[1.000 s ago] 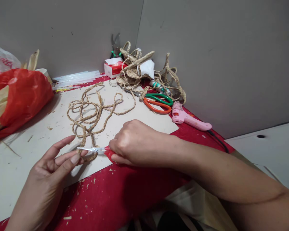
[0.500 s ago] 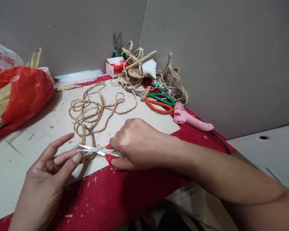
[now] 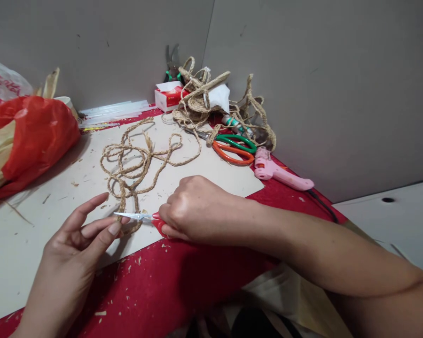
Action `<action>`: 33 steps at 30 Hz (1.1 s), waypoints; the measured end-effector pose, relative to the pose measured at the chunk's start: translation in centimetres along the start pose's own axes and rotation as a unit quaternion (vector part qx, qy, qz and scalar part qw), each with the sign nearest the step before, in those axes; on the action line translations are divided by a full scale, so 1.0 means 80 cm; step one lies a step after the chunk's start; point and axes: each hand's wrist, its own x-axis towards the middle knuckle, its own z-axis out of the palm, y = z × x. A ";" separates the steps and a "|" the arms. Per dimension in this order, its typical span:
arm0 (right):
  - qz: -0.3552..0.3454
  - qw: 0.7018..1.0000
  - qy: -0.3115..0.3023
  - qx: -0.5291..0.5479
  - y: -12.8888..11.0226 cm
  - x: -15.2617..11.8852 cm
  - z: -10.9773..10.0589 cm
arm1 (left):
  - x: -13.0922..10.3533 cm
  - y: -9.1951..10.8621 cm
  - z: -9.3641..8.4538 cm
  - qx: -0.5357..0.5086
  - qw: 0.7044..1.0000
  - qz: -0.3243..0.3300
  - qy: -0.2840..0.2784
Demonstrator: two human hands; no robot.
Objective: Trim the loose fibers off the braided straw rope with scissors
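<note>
My left hand (image 3: 79,249) pinches a braided straw rope (image 3: 138,174) between thumb and index finger. Much of this rope lies in loose loops on the white board (image 3: 218,180). In my right hand (image 3: 193,209) is a small pair of scissors (image 3: 136,216) with red handles, gripped in a closed fist. The blades are closed together and their tips touch the rope just above my left thumb. My fingers hide most of the scissor handles. Whether the rope is cut through, I cannot tell.
Larger scissors (image 3: 234,148) with green and orange handles lie beside a pink glue gun (image 3: 284,176). Behind them is a rope pile (image 3: 197,103) next to a red-and-white box (image 3: 167,97). A red plastic bag (image 3: 44,134) sits at left. Grey panels (image 3: 303,70) bound the back.
The scissor blades, parted half a second ago, have come together at the rope. My right fist has tightened on the handles. My left hand has hardly moved.
</note>
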 end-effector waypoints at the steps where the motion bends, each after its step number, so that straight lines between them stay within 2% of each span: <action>1: 0.001 1.000 0.003 0.004 0.000 0.000 0.000 | 0.001 0.001 -0.001 -0.008 1.000 -0.008 -0.006; 3: 0.003 0.999 0.023 0.034 0.003 0.000 0.002 | 0.001 0.002 -0.003 -0.017 0.999 -0.022 -0.022; 5: 0.012 0.991 0.076 0.111 0.006 0.001 0.006 | 0.001 0.001 -0.006 -0.026 0.999 -0.027 -0.034; 7: 0.020 0.959 0.137 0.246 0.010 0.003 0.012 | -0.002 -0.001 -0.008 -0.034 0.998 -0.023 -0.044; 9: 0.016 0.894 0.154 0.421 0.010 0.008 0.018 | -0.005 -0.002 -0.009 -0.035 0.998 -0.018 -0.057; 12: 0.004 0.747 0.095 0.658 0.002 0.016 0.025 | -0.012 0.001 -0.004 -0.037 0.996 -0.020 -0.073; 14: 0.018 0.661 0.062 0.747 -0.004 0.021 0.028 | -0.015 0.006 -0.001 -0.055 0.995 -0.030 -0.076; 16: 0.047 0.615 0.052 0.785 -0.008 0.025 0.029 | -0.017 0.008 0.000 -0.068 0.994 -0.037 -0.077; 19: 0.094 0.584 0.075 0.803 -0.008 0.027 0.027 | -0.018 0.006 -0.003 -0.034 0.996 -0.038 -0.077; 22: 0.127 0.559 0.138 0.808 -0.002 0.027 0.022 | -0.017 -0.003 -0.010 0.005 0.996 -0.047 -0.077; 27: 0.136 0.563 0.212 0.787 0.004 0.025 0.015 | -0.013 -0.014 -0.021 0.006 0.997 -0.052 -0.057; 33: 0.135 0.570 0.276 0.762 0.005 0.023 0.011 | -0.012 -0.012 -0.021 0.051 0.997 -0.050 -0.036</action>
